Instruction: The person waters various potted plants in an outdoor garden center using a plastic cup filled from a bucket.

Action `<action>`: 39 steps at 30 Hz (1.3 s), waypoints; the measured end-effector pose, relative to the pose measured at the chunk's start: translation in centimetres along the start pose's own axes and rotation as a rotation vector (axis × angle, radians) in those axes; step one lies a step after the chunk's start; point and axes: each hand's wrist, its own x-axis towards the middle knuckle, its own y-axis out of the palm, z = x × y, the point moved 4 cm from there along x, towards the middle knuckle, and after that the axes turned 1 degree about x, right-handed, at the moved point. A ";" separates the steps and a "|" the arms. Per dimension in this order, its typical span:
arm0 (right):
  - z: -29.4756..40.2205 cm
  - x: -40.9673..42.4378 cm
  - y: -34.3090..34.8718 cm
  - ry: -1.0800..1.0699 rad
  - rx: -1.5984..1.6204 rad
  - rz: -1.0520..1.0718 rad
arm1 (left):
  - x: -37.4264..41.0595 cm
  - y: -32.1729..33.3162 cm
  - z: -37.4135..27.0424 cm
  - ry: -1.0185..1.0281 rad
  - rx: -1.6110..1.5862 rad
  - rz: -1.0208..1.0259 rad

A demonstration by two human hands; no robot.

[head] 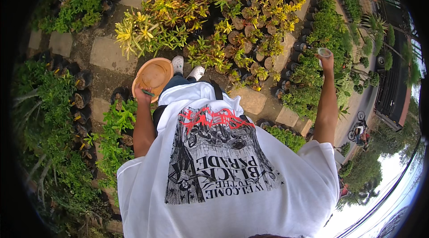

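My left hand (143, 95) grips the near rim of a round orange plastic basin (153, 76), holding it at my left side. A short dark green object (147, 93) lies across that hand's fingers; I cannot tell what it is. The basin's floor looks brown, and whether it holds water is unclear. Stretched far out to the right, my right hand (326, 60) is shut on a small clear plastic cup (324, 52). The cup is over a row of leafy green potted plants (320, 38). What is in the cup is too small to tell.
Yellow-green crotons (197, 13) in black bags stand ahead of my white clogs (196, 72). Bagged green plants (43, 104) line the left, and a leafy plant (117, 137) is by my left arm. Paving slabs (112, 55) cross the soil. A motorcycle (359, 130) is on the road at right.
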 end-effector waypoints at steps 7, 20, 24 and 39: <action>-2.9 0.9 -2.2 0.026 -0.029 -0.060 | -0.4 -0.2 0.5 0.009 -0.007 0.072; -3.6 0.2 -4.3 0.019 0.068 -0.024 | -5.1 1.9 0.8 -0.002 -0.064 -0.061; -3.7 0.4 -4.6 0.028 0.059 -0.032 | -4.9 1.7 1.0 -0.004 -0.067 -0.058; -4.0 0.4 -5.0 0.029 0.087 -0.031 | -7.0 2.5 0.6 0.024 -0.060 -0.073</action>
